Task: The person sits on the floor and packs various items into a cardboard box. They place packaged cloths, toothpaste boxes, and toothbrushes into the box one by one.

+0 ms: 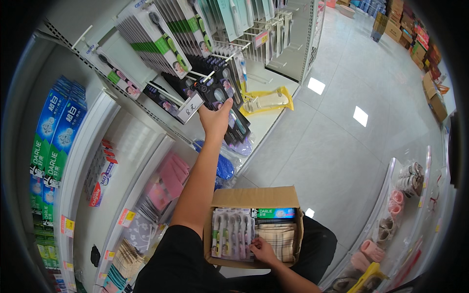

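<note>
My left hand (pixel 216 119) reaches up to the rack, its thumb and fingers around the front of a row of black-carded toothbrush packs (pixel 238 126) hanging on a hook behind a handwritten price tag (pixel 190 108). My right hand (pixel 263 250) rests at the open cardboard box (pixel 253 197) on my lap, fingers bent at the edge of the toothbrush blister packs (pixel 231 234). Whether it grips one is not clear. A Darlie toothpaste box (pixel 276 213) and folded plaid cloth (pixel 276 238) fill the box's other side.
Green-and-white toothbrush packs (pixel 170 47) hang above. Left shelves carry Darlie boxes (pixel 55 135), a Colgate box (pixel 100 188) and pink cloths (pixel 170 179). A yellow-wrapped item (pixel 269 100) lies on the rack base. Slippers (pixel 395 203) line the right shelf; cartons (pixel 394 29) stand beyond the aisle.
</note>
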A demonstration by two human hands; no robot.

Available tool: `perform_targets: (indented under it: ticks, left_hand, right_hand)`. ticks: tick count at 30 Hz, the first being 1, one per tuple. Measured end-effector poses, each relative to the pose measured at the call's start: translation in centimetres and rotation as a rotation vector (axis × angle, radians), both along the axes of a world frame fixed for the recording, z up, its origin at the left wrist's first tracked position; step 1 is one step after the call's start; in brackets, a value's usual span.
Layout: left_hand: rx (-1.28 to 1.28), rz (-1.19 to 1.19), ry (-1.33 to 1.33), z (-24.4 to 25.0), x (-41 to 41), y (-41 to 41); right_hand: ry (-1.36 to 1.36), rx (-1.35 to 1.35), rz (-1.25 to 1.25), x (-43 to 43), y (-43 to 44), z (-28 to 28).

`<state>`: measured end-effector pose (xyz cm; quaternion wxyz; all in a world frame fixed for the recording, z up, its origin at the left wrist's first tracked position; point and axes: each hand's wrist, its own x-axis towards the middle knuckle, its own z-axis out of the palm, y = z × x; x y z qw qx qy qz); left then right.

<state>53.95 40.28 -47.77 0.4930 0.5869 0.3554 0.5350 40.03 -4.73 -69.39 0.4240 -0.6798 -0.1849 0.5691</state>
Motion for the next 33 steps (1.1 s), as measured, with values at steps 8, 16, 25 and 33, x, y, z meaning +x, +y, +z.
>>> perform_targets:
  ticks: [8,16,25,33]
  left_hand:
    - [-0.055,0.131,0.086,2.2,1.9,-4.1]
    - [-0.358,-0.227,-0.01,-2.1,-1.0,-10.7]
    - [-1.317,-0.647,0.112,-11.8,-19.6,-25.8]
    - [-1.32,-0.578,-0.076,-14.8,-20.9,-35.2]
  right_hand:
    - [0.024,0.017,-0.014,0.1,0.5,0.5]
    - [0.156,0.131,-0.294,0.2,0.6,-0.1]
    - [0.378,0.214,-0.366,5.7,-1.2,5.5]
    - [-0.181,-0.039,-0.093,4.0,-2.0,7.0]
